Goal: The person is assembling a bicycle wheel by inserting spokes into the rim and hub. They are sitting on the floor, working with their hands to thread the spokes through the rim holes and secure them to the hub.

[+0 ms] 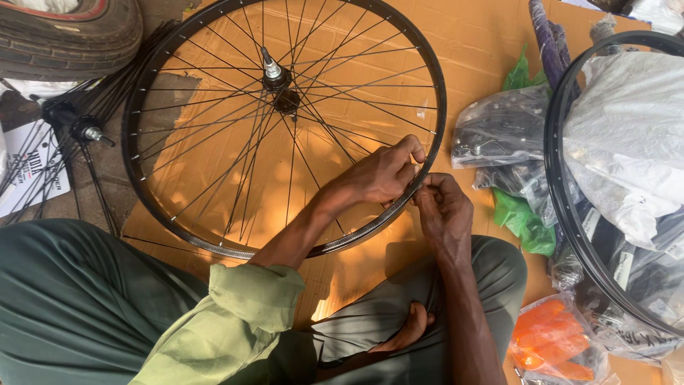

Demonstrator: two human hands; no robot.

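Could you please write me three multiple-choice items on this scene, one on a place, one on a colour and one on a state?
1. Where do both hands meet?
A. at the wheel's hub
B. at the wheel's rim, on the side nearest the person
C. on the tyre

2. What colour is the bagged item at the lower right?
A. orange
B. blue
C. white

3. How is the wheel placed?
A. hung on a wall
B. fitted in a bike frame
C. lying over cardboard, hub axle pointing up

Answers:
1 B: the left hand and right hand pinch at the rim, far from the hub.
2 A: the orange item shows through clear plastic.
3 C: the wheel lies over the cardboard, with no frame around it.
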